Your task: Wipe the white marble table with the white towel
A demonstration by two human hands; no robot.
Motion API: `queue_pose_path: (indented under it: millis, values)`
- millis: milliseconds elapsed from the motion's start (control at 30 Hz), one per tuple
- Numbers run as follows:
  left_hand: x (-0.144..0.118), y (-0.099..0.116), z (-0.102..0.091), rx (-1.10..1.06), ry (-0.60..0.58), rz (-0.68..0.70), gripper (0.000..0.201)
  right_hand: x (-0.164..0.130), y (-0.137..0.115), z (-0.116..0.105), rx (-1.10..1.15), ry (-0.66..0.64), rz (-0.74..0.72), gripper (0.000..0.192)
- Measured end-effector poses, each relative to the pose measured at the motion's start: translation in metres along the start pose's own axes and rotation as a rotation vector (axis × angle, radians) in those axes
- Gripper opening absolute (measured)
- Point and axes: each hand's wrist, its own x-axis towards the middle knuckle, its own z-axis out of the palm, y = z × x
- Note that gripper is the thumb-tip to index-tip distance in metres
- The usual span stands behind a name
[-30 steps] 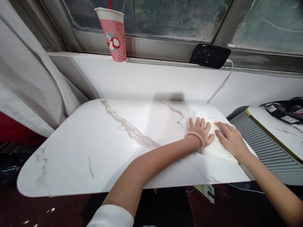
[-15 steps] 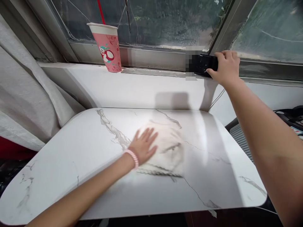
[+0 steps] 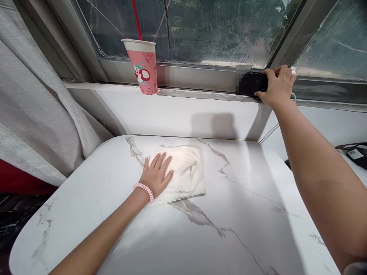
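Left hand (image 3: pixel 156 173) lies flat, fingers spread, pressing my white cloth (image 3: pixel 180 173) onto the marble table (image 3: pixel 252 214), so the cloth sits under the palm. Right hand (image 3: pixel 277 86) reaches far forward, fingers wrapped around the black phone (image 3: pixel 252 83) on the window ledge (image 3: pixel 189 86); pink cup (image 3: pixel 142 65) well left.

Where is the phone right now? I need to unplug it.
In the head view, the phone sits on the window sill at upper right, held by the right hand, well right of the pink cup.

Left hand (image 3: pixel 156 173) flat on white cloth (image 3: pixel 183 173); right hand (image 3: pixel 277 86) grips black phone (image 3: pixel 254 83) on sill
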Motion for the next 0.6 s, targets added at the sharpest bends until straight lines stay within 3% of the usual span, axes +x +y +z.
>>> queue_pose_path:
  millis: [167, 300, 467, 600]
  values:
    - [0.004, 0.018, -0.008, 0.048, -0.083, -0.079, 0.059, 0.004, -0.003, 0.005, 0.030, 0.002, 0.065, 0.058]
    - [0.026, 0.046, -0.004, 0.011, -0.098, -0.164, 0.071, 0.008, 0.002, 0.001, 0.087, -0.029, 0.035, 0.057]
    - [0.076, 0.081, 0.008, -0.087, -0.039, 0.080, 0.069, 0.011, 0.018, -0.010, 0.124, -0.079, -0.103, 0.056]
    - [0.102, 0.129, 0.013, -0.144, -0.074, 0.253, 0.069, 0.014, 0.029, -0.016, 0.133, -0.101, -0.168, 0.056]
